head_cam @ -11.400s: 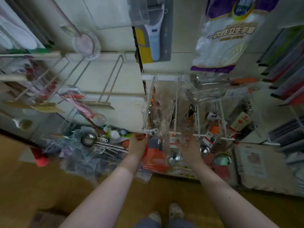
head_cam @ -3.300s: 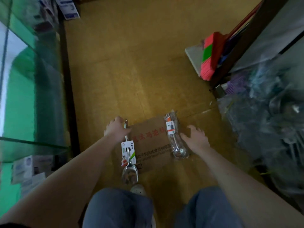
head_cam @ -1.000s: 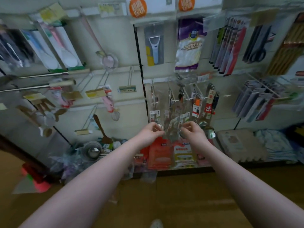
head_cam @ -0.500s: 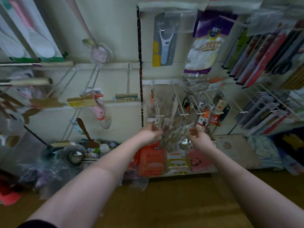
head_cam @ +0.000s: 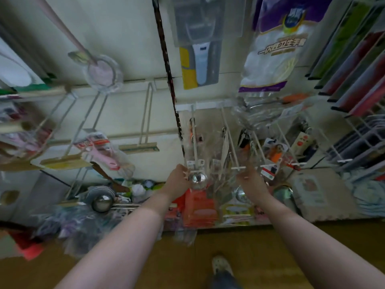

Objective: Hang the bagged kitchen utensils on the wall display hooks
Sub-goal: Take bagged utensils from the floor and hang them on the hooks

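White wire display hooks (head_cam: pixel 228 138) jut from the wall panel, several with bagged utensils hanging on them. My left hand (head_cam: pixel 177 181) grips a clear-bagged steel spoon (head_cam: pixel 196 177) right at the front tip of the leftmost hook (head_cam: pixel 194 142). My right hand (head_cam: pixel 251 181) pinches the top of another clear bag (head_cam: pixel 239 192) with a shiny utensil inside, just under the tip of a neighbouring hook. The picture is blurred, so I cannot tell whether either bag is on its hook.
More hooks with pink utensils (head_cam: pixel 104 153) hang to the left. A glove pack (head_cam: pixel 275 51) and a peeler (head_cam: pixel 200 59) hang above. Steel ladles (head_cam: pixel 102 202) and orange boxes (head_cam: pixel 200 207) lie on the low shelf below. Dark flat packs (head_cam: pixel 354 65) fill the right.
The view has moved closer to the hooks and tilted up. Both hands rose slightly to the hook tips, and they now hold the bags farther apart.
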